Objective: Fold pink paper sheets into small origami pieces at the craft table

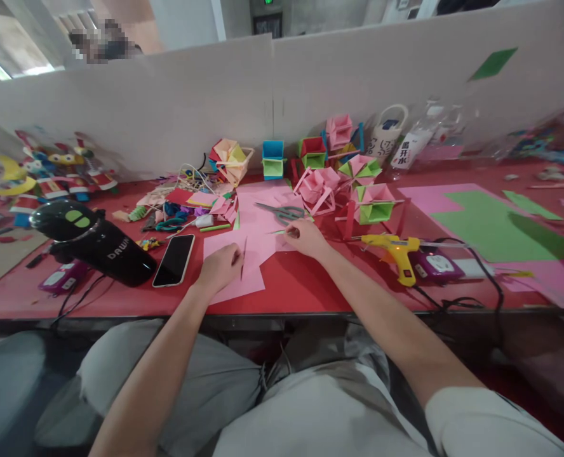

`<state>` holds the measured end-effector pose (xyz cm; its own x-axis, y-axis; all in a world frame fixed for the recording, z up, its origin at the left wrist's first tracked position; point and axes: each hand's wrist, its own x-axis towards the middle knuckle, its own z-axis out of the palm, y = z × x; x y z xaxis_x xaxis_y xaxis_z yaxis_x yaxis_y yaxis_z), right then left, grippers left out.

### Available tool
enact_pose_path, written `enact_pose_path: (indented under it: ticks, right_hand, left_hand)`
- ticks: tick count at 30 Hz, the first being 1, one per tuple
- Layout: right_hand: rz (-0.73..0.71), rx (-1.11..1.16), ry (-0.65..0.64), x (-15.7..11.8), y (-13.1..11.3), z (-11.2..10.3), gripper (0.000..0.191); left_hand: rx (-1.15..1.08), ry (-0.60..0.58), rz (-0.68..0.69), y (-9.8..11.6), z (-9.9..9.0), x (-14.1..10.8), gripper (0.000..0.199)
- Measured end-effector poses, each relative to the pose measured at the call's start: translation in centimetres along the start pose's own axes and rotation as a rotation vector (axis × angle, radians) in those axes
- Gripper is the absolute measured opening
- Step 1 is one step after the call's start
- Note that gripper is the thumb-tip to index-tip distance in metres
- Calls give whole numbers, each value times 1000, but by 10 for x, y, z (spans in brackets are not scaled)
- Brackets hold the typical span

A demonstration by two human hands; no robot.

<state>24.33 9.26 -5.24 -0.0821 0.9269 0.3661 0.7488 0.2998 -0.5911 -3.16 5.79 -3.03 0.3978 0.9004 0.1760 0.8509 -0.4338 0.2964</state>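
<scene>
My left hand is closed at the fingertips around a thin dark strip, seen nearly edge-on, over a pink paper sheet. To its right, my right hand has its fingers curled together. A faint thin sliver shows by those fingertips, and whether they hold it is unclear. Just beyond the right hand lie grey-handled scissors, blades pointing left on more pink paper. Folded pink paper shapes and a pink-and-green folded box stand to the right of the scissors.
A black bottle leans beside a phone at left. Paper scraps pile behind them. A yellow glue gun rests at right with its cord. Green sheets lie further right. A white partition closes the back.
</scene>
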Motion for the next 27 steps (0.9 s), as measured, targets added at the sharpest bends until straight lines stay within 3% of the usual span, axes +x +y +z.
enact_pose_path:
  ticks: [4,8,17,22,27]
  right_hand:
    - [8,-111,-4,-3,-1,-1,8]
    - [31,-74,-42,-3,-3,0,15]
    - [102,-35,-81,-2,-6,-10,11]
    - [199,138,-132,-2,-10,-15,14]
    - [211,136,-89,-3,-8,-16,21]
  left_hand:
    - [-11,-26,-13,4,-4,0,26]
    - [30,-45,-60,9,-6,0,36]
    - [-27,-57,-73,9,-4,0,28]
    - [-26,-62,-98,11,-4,0,26]
    - [-22,-76,-121,14,-6,0,26]
